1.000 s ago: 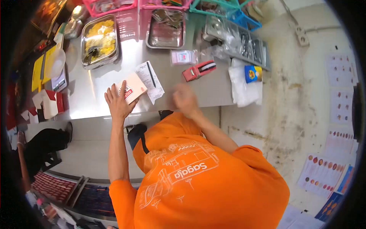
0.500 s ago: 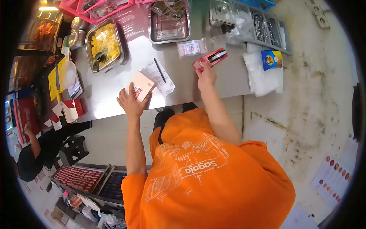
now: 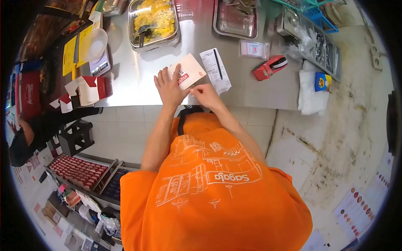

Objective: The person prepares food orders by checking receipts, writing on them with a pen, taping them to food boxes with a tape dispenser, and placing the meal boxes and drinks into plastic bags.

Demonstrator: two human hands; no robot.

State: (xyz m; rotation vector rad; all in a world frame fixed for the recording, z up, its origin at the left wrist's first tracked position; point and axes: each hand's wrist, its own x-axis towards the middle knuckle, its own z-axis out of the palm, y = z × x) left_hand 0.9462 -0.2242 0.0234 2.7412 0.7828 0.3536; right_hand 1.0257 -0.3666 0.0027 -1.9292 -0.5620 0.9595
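Observation:
A small pale cardboard box (image 3: 193, 69) with a red printed label stands on the steel table near its front edge. My left hand (image 3: 171, 91) grips the box from the left, fingers over its top and side. At the box's near right corner, my right hand (image 3: 205, 95) is closed in a pinch; whatever is between its fingertips is too small to make out. A printed receipt (image 3: 214, 69) with a dark pen (image 3: 218, 63) on it lies just beyond my right hand. Farther right, a red tape dispenser (image 3: 268, 69) rests on the table, apart from both hands.
Yellow food with a dark spoon fills a glass dish (image 3: 133, 39) at the back. An open red-and-white carton (image 3: 88, 91) and a scale (image 3: 100, 66) stand left. Plastic bags (image 3: 312, 96) hang over the right edge. Another person's dark sleeve (image 3: 21, 144) shows far left.
My right hand has left the tape dispenser and moved left to the box's corner. My left hand stays on the box. The camera view has shifted.

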